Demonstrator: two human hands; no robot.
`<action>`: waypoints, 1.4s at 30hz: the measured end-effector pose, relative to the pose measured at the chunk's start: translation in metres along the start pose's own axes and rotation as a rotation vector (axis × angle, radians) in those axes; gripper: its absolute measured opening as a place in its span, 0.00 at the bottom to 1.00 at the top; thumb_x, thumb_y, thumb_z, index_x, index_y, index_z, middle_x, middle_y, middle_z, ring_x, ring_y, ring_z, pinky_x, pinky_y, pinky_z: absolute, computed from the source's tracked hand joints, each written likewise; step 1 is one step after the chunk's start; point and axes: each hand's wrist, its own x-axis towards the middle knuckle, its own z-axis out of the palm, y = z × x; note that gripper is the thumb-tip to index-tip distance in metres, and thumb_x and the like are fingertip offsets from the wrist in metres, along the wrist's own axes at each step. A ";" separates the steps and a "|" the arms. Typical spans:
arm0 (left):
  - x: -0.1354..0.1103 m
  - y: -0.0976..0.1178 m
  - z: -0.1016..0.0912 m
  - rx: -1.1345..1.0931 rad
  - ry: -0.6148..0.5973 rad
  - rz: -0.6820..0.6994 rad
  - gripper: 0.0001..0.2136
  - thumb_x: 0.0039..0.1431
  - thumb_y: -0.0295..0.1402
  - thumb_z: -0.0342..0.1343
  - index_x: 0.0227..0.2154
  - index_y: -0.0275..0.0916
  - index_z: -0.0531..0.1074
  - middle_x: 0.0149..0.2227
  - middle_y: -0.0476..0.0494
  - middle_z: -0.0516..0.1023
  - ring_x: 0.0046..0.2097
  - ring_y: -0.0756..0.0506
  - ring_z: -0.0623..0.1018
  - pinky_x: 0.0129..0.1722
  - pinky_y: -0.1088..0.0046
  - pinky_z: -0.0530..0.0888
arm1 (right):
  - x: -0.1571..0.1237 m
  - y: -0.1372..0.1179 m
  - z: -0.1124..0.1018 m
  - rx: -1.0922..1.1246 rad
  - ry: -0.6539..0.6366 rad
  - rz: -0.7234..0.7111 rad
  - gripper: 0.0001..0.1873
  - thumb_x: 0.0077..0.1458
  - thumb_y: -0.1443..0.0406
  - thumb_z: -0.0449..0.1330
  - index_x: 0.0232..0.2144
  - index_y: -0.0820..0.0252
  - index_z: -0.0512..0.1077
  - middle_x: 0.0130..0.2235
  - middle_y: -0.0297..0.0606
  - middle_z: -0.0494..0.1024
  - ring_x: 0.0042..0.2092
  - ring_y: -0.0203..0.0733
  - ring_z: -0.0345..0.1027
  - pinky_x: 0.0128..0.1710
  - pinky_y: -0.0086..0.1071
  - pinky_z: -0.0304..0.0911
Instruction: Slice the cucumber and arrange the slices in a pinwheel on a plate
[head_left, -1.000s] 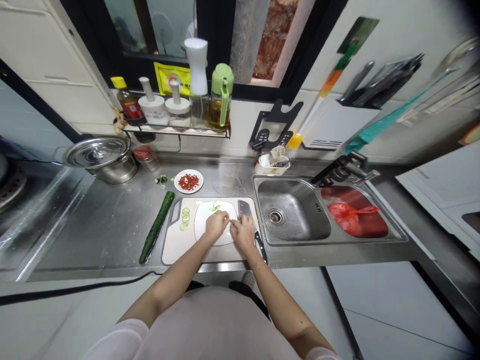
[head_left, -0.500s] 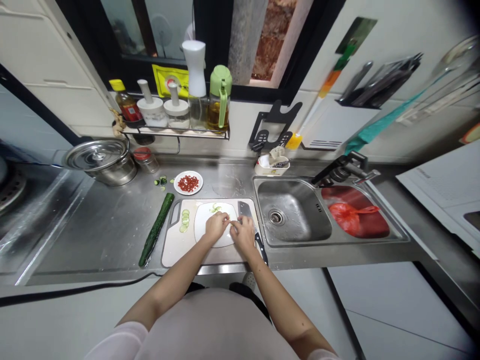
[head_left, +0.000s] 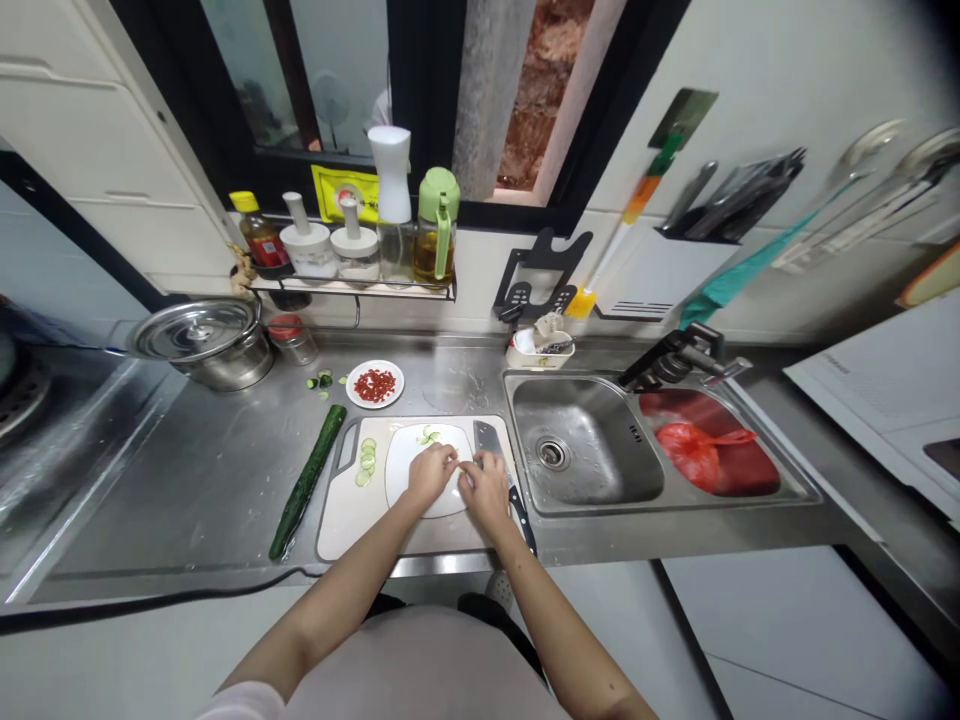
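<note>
Hovering over the plate [head_left: 405, 465], both hands are meeting fingertip to fingertip at its right edge. The left hand [head_left: 429, 474] and the right hand [head_left: 484, 488] are curling their fingers inward. Whether they are pinching anything cannot be told, as the spot between them is too small to read.

The plate is lying on the board [head_left: 345, 520], near the front edge of the desk [head_left: 187, 470]. A few slices [head_left: 428, 435] are sitting at the plate's far rim. More slices [head_left: 365, 462] are lying in a short row on the board, just left of the plate. The knife [head_left: 487, 440] is resting along the board's right side, its handle passing under the right wrist.

A whole cucumber [head_left: 307, 480] is lying on the desk just left of the board. Behind the board, a dish of red pieces [head_left: 375, 384] is standing with green offcuts [head_left: 322, 381] beside it.

The sink [head_left: 592, 470] is adjoining the board on the right, with a red bag [head_left: 694, 452] filling the basin beyond it. A lidded pot [head_left: 196, 340] is standing at the far left.
</note>
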 end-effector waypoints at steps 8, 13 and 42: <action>0.000 0.001 0.001 -0.056 0.005 -0.026 0.07 0.59 0.34 0.54 0.38 0.43 0.75 0.38 0.48 0.77 0.39 0.49 0.75 0.37 0.76 0.66 | -0.001 -0.001 -0.006 0.047 0.034 0.008 0.11 0.56 0.66 0.56 0.38 0.54 0.78 0.45 0.40 0.67 0.48 0.45 0.54 0.46 0.35 0.54; -0.008 0.004 -0.002 -0.127 0.049 -0.035 0.08 0.58 0.32 0.55 0.40 0.42 0.74 0.36 0.48 0.77 0.38 0.49 0.75 0.38 0.76 0.66 | -0.001 0.005 -0.010 0.109 0.085 0.042 0.12 0.57 0.65 0.54 0.39 0.56 0.77 0.44 0.41 0.67 0.49 0.46 0.55 0.47 0.36 0.56; -0.094 -0.112 -0.060 -0.030 0.368 -0.548 0.13 0.57 0.41 0.53 0.42 0.43 0.73 0.36 0.45 0.79 0.39 0.43 0.77 0.33 0.73 0.65 | -0.009 0.004 -0.014 0.237 0.198 0.046 0.15 0.56 0.64 0.52 0.35 0.57 0.78 0.40 0.43 0.70 0.46 0.47 0.58 0.49 0.39 0.56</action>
